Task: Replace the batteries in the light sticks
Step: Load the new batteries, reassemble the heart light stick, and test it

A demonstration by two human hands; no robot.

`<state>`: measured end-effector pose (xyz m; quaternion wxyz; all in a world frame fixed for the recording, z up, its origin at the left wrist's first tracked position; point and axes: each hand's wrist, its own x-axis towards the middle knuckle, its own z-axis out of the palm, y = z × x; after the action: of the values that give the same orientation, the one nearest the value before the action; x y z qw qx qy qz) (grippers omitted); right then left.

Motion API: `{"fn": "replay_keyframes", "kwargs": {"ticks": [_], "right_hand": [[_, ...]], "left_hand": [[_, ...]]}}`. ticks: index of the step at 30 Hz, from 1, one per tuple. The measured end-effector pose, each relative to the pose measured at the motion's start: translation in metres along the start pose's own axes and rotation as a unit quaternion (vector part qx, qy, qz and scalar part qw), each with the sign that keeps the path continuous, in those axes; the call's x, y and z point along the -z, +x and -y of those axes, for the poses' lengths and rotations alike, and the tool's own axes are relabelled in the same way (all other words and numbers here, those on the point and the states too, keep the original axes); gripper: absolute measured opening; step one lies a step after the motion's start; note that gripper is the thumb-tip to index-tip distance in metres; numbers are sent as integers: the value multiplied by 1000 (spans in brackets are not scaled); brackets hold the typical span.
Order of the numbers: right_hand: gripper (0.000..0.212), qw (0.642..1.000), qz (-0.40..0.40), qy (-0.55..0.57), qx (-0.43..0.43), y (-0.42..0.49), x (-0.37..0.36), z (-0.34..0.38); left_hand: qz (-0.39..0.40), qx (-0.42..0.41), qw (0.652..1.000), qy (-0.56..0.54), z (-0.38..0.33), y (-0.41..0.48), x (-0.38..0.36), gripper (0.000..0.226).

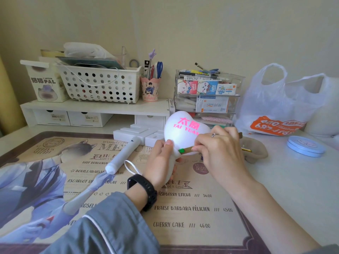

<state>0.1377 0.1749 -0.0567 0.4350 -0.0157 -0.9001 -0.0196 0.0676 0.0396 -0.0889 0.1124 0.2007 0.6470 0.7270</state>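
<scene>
1. Right hand (218,149): pinching a gold battery with a green end (185,149), green tip pointing left toward the other hand.
2. Left hand (161,160): wrapped around the handle of a white heart-shaped light stick with pink lettering (183,131), lit head tilted up and away, above the desk (275,180).
3. Battery lying crosswise, tip touching the stick where handle meets head; likely being seated or pulled, cannot tell which.
4. Second white tube-shaped light stick (122,155) lying just left of the left hand on the printed menu mat (183,217), long axis slanting away.
5. White perforated basket (102,85) on the shelf holding cables and flat items; pink cup (150,91) holding pens and scissors.
</scene>
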Motion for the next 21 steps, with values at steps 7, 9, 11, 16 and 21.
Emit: {"fn": "replay_keyframes", "kwargs": {"ticks": [7, 9, 11, 16, 21], "right_hand": [[21, 1000, -1, -19, -14, -3, -1, 0], [15, 998, -47, 21, -39, 0, 4, 1], [15, 991, -99, 67, -66, 3, 10, 1], [14, 990, -109, 86, -12, 4, 16, -6], [15, 995, -91, 11, 30, 2, 9, -7]], "left_hand": [[40, 23, 998, 32, -3, -1, 3, 30], [52, 67, 995, -54, -7, 1, 4, 35], [61, 114, 982, -138, -10, 4, 5, 35], [68, 174, 941, -284, -13, 6, 14, 38], [101, 185, 940, -269, -12, 7, 17, 39]]}}
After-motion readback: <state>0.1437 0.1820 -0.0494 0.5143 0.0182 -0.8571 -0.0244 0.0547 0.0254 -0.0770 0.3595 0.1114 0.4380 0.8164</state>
